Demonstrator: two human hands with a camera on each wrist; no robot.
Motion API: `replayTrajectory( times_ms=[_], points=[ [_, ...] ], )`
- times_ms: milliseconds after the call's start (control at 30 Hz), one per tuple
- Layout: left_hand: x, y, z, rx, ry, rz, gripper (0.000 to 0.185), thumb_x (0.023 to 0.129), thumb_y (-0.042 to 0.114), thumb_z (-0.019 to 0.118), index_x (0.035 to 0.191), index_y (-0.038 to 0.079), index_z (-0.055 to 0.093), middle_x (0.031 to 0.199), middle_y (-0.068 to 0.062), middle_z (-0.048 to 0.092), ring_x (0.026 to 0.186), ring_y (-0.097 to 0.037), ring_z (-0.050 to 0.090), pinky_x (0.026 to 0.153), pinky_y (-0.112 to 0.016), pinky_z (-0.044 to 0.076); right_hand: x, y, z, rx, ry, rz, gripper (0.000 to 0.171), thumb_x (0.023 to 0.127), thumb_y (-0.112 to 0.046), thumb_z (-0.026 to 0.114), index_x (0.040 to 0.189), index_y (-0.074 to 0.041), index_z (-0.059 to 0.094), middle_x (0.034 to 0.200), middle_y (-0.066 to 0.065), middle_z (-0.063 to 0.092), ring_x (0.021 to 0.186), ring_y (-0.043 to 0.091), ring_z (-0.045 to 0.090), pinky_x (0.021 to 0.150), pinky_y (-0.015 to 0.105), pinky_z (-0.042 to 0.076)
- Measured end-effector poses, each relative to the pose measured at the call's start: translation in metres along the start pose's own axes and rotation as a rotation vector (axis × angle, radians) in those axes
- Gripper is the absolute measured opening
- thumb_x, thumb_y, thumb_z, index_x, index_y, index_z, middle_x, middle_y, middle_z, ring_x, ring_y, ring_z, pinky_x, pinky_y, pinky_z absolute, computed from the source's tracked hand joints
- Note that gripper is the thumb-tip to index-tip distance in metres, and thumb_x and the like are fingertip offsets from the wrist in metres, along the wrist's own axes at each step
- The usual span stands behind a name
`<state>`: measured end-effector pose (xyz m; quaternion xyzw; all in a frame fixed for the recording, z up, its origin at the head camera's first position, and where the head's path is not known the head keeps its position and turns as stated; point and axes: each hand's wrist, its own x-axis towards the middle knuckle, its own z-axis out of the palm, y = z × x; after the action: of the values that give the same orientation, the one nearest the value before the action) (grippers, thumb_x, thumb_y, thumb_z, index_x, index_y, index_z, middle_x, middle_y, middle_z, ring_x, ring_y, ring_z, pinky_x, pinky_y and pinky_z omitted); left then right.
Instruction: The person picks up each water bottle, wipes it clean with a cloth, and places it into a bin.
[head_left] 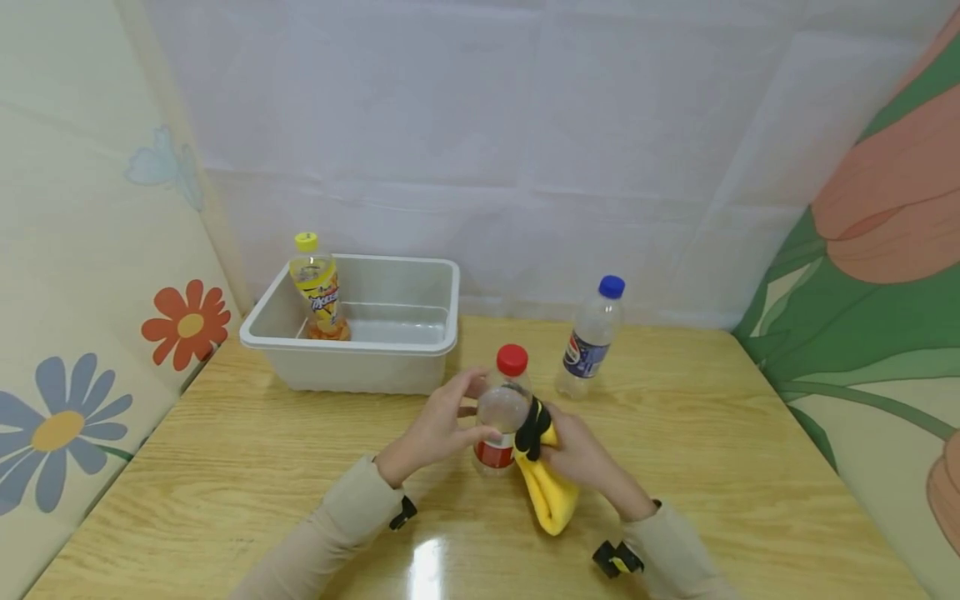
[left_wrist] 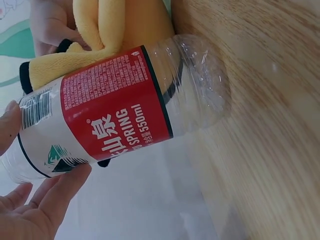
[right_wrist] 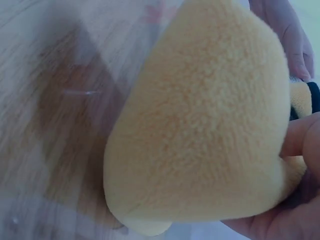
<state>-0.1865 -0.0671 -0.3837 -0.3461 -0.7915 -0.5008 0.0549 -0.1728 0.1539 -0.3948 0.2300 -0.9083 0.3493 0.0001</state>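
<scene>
A person's left hand (head_left: 435, 427) grips a red-capped bottle (head_left: 504, 408) on a worktop (head_left: 225, 467); the right hand (head_left: 581, 450), at that bottle's right, holds a yellow cloth (head_left: 553, 502) against it.

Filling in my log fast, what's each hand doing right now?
Left hand: gripping the red-capped bottle.
Right hand: holding the yellow cloth.

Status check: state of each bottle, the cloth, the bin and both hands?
Red-capped bottle: capped, upright, no drink visible.
Yellow cloth: folded, against the red-capped bottle.
Blue-capped bottle: capped, standing on the table.
Yellow-capped bottle: capped, inside the bin.
Bin: open-topped.
Left hand: holding the red-capped bottle.
Right hand: gripping the cloth.
</scene>
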Motion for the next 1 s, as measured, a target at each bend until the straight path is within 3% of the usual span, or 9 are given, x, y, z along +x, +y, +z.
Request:
replayTrajectory(
  times_ms=[200,333,500,767,1000],
  points=[
    [0.0,-0.001,0.0,-0.043,-0.019,-0.016,0.073,0.074,0.007,0.074,0.133,-0.002,0.033,0.115,-0.016,0.053,0.106,-0.029,0.052,0.082,-0.032,0.052,-0.001,0.0,0.003,-0.02,0.012,0.007,0.047,0.07,0.007,0.065,0.115,0.008,0.051,0.092,0.012,0.063,0.075,0.014,0.054,0.066,0.031,0.049],
    [0.0,-0.002,-0.001,-0.062,-0.037,-0.014,0.072,0.078,0.005,0.071,0.136,-0.004,0.029,0.121,-0.019,0.05,0.111,-0.031,0.049,0.086,-0.033,0.051,-0.003,-0.001,0.002,-0.042,0.022,0.002,0.049,0.072,0.005,0.067,0.118,0.007,0.05,0.096,0.014,0.063,0.08,0.017,0.056,0.07,0.034,0.05],
    [0.002,0.0,0.001,-0.067,-0.055,-0.067,0.075,0.081,0.015,0.07,0.139,-0.003,0.026,0.13,-0.018,0.044,0.117,-0.027,0.045,0.091,-0.035,0.047,-0.005,-0.002,0.001,-0.075,0.041,-0.027,0.051,0.072,0.004,0.069,0.119,0.006,0.05,0.098,0.015,0.063,0.083,0.022,0.058,0.073,0.038,0.051],
    [0.013,0.0,0.008,-0.028,-0.049,-0.107,0.077,0.082,0.028,0.069,0.14,0.002,0.026,0.125,-0.013,0.048,0.112,-0.022,0.048,0.091,-0.04,0.047,-0.008,-0.004,-0.001,-0.073,0.055,-0.015,0.051,0.073,0.004,0.069,0.12,0.006,0.05,0.102,0.016,0.063,0.085,0.022,0.059,0.076,0.039,0.051],
    [0.019,0.001,0.011,0.019,-0.035,-0.129,0.073,0.082,0.033,0.067,0.137,0.003,0.03,0.123,-0.012,0.05,0.108,-0.021,0.051,0.086,-0.035,0.049,-0.01,-0.004,-0.001,-0.091,0.044,-0.001,0.05,0.074,0.004,0.069,0.121,0.006,0.05,0.104,0.015,0.063,0.087,0.022,0.059,0.077,0.04,0.05]
  ],
)
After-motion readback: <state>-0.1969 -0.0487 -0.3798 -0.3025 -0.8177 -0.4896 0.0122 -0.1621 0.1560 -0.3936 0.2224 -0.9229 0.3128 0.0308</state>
